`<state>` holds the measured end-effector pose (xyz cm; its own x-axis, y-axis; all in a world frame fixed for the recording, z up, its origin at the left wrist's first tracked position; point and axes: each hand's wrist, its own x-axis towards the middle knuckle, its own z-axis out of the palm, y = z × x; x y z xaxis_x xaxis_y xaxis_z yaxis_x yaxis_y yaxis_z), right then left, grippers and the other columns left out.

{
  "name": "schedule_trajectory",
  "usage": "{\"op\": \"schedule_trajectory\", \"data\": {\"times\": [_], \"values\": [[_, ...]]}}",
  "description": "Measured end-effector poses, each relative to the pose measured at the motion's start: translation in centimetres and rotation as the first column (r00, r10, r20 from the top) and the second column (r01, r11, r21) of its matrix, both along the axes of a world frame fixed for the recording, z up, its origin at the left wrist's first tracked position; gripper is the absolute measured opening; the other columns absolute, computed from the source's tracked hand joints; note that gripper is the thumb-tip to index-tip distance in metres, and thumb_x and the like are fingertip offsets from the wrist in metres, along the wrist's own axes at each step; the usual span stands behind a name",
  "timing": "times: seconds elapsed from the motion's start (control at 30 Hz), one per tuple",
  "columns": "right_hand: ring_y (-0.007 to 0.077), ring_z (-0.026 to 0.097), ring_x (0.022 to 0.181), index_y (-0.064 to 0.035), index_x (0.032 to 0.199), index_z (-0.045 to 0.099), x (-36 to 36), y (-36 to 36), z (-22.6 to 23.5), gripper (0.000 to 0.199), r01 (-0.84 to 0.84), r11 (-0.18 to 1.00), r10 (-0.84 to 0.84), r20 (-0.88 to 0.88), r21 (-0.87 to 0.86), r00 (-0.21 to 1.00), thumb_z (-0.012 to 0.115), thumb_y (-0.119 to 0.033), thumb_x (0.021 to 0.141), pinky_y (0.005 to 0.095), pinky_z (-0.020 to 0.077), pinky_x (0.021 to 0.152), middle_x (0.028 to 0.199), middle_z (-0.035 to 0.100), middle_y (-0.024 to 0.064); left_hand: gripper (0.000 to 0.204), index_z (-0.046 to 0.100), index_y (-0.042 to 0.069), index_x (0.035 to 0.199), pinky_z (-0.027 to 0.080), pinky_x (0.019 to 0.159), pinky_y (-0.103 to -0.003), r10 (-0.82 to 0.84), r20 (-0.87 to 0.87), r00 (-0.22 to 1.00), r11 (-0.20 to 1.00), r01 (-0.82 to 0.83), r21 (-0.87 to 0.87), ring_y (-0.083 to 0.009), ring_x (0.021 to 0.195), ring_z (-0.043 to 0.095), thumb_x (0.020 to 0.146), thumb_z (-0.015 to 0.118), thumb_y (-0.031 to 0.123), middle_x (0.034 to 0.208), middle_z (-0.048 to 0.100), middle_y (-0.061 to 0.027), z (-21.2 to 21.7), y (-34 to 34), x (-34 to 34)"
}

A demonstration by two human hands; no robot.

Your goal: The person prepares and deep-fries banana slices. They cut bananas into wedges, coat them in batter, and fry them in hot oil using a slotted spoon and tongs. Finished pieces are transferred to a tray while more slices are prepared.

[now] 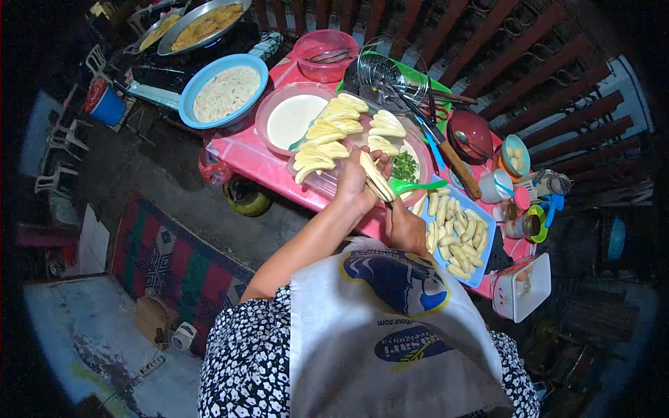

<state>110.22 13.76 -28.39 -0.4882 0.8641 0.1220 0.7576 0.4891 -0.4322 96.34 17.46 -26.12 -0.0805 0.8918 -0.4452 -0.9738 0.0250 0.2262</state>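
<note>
Fingers of the left hand [352, 182] grasp a pale banana [377, 180], whose likely soft flesh I should support lightly; the right hand's [407, 226] grip I cannot tell.

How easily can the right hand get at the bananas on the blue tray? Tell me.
Probably yes: the right hand is close beside the blue tray, and the bananas lie largely uncovered. It may be gripping something, which I cannot make out.

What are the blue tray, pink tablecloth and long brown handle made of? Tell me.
Blue tray: probably plastic, smooth, judging by its even colour. Pink tablecloth: likely vinyl, shiny, given its pale glare. Brown handle: seemingly wood, smooth, from its warm tone; grain unclear.
</note>
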Motion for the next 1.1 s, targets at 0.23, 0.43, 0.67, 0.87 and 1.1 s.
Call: {"op": "schedule_trajectory", "data": {"times": [0.23, 0.43, 0.67, 0.87, 1.1], "values": [[0.0348, 0.056, 0.056, -0.0026, 0.098, 0.047, -0.4, 0.4, -2.1, 0.020, 0.022, 0.986, -0.005, -0.103, 0.167, 0.995, 0.048, -0.014, 0.082, 0.0444, 0.0437, 0.049, 0.064, 0.057, 0.0166, 0.023, 0.040, 0.011, 0.092, 0.048, 0.077, -0.038, 0.020, 0.012, 1.000, 0.999, -0.019, -0.043, -0.0234, 0.086, 0.057, 0.094, 0.032, 0.032, 0.086, 0.051, -0.0082, 0.4, 0.2, 0.2], [0.0310, 0.059, 0.070, 0.0020, 0.100, 0.050, -0.7, 0.6, -0.8, 0.028, 0.008, 0.999, -0.010, 0.055, 0.041, 0.998, 0.052, -0.013, 0.077, 0.0417, 0.0479, 0.060, 0.080, 0.059, 0.0184, 0.025, 0.038, 0.010, 0.096, 0.038, 0.090, -0.048, -0.036, 0.013, 0.999, 0.996, 0.037, -0.077, -0.0333, 0.106, 0.051, 0.095, 0.026, 0.032, 0.091, 0.052, -0.0103, 0.5, 0.0, 0.2], [0.0333, 0.059, 0.068, -0.0010, 0.095, 0.048, -1.1, 0.9, -1.2, 0.022, 0.033, 0.999, -0.034, 0.026, 0.033, 0.999, 0.053, -0.010, 0.075, 0.0427, 0.0471, 0.059, 0.075, 0.059, 0.0170, 0.029, 0.038, 0.007, 0.101, 0.039, 0.090, -0.047, -0.066, -0.023, 0.998, 0.989, 0.062, -0.137, -0.0333, 0.105, 0.050, 0.095, 0.024, 0.032, 0.099, 0.050, -0.0129, 1.0, -0.2, 0.6], [0.0350, 0.059, 0.071, -0.0036, 0.102, 0.052, -1.3, 1.2, -2.6, 0.027, 0.072, 0.997, -0.071, -0.037, 0.011, 0.997, 0.051, -0.010, 0.075, 0.0444, 0.0465, 0.062, 0.079, 0.060, 0.0187, 0.029, 0.038, 0.007, 0.098, 0.039, 0.092, -0.045, 0.010, -0.056, 0.998, 0.982, -0.020, -0.186, -0.0291, 0.097, 0.051, 0.095, 0.025, 0.034, 0.098, 0.050, -0.0113, 0.0, 0.0, 0.9], [0.0370, 0.058, 0.075, -0.0037, 0.103, 0.053, -1.3, 1.5, -2.3, 0.026, 0.058, 0.997, -0.061, -0.054, -0.050, 0.997, 0.046, -0.013, 0.080, 0.0460, 0.0454, 0.066, 0.083, 0.060, 0.0199, 0.031, 0.036, 0.011, 0.095, 0.043, 0.083, -0.045, -0.010, -0.089, 0.996, 0.984, -0.007, -0.180, -0.0234, 0.087, 0.052, 0.093, 0.029, 0.041, 0.089, 0.050, -0.0054, 0.1, -0.3, 1.2]]}}
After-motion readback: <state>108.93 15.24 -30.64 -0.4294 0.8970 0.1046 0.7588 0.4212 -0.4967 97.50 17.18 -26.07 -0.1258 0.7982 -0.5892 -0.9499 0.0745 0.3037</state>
